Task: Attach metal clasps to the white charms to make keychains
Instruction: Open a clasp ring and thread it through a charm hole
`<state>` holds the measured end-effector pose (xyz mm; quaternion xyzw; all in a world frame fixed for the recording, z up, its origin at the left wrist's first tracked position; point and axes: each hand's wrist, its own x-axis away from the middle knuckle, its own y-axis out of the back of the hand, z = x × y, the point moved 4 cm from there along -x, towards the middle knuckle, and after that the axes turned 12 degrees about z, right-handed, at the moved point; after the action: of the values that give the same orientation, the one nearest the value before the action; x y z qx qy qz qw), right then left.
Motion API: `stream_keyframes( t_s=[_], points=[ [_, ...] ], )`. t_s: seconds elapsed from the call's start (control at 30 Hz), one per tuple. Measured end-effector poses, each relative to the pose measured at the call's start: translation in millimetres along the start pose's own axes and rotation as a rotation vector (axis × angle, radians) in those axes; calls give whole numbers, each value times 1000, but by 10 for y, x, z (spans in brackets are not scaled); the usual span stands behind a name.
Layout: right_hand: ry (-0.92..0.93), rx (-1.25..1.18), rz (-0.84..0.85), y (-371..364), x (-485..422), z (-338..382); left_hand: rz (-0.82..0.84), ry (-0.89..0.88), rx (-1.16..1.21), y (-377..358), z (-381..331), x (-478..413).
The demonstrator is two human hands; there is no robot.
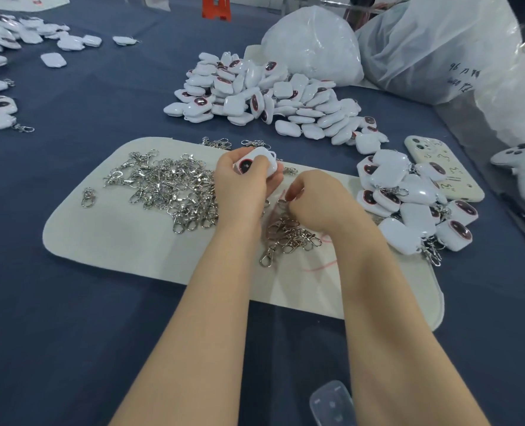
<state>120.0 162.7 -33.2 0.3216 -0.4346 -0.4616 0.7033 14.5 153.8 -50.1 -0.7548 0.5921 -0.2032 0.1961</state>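
Two heaps of metal clasps [169, 189] flank the hands on the white mat [116, 235]: left hand [242, 186] grips a white charm [259, 161], right hand [316, 201] curls, its hold hidden from me, phone [442, 170] nearby.

Bare mat [107, 238] front-left; clasp heap [169, 186] left, charm pile [409, 204] right.

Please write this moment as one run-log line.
left hand: holds charm | right hand: curled over clasps, grip unclear | mat: under clasps | keychains: piled at right
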Motion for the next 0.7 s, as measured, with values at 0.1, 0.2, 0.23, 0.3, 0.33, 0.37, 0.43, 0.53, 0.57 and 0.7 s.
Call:
stream_keyframes(
  t_s=[0.1,0.2,0.23,0.3,0.33,0.37,0.43,0.53,0.57,0.7],
  points=[
    [8,9,-22,9,-14,-1,-5,8,-23,5,12,10],
    [15,-10,-28,-22,-33,-6,-30,8,-40,12,9,18],
    [14,-22,-33,-25,-38,-16,-35,5,-55,13,1,14],
    [10,-68,-67,-5,-47,-46,-47,0,-123,19,-17,9],
    [8,-95,-84,10,-51,-59,-51,0,-155,24,-24,7],
    [6,-114,-95,23,-50,-69,-52,4,-173,24,-26,11],
    [5,-139,-105,36,-51,-83,-38,16,-169,9,-21,29],
    [14,-227,-125,34,-73,-116,1,-1,-142,-25,-23,64],
    [27,-266,-136,36,-81,-125,14,-16,-151,-35,-31,68],
    [85,-601,-292,56,-68,-147,86,-71,-297,-72,-50,50]
  ],
)
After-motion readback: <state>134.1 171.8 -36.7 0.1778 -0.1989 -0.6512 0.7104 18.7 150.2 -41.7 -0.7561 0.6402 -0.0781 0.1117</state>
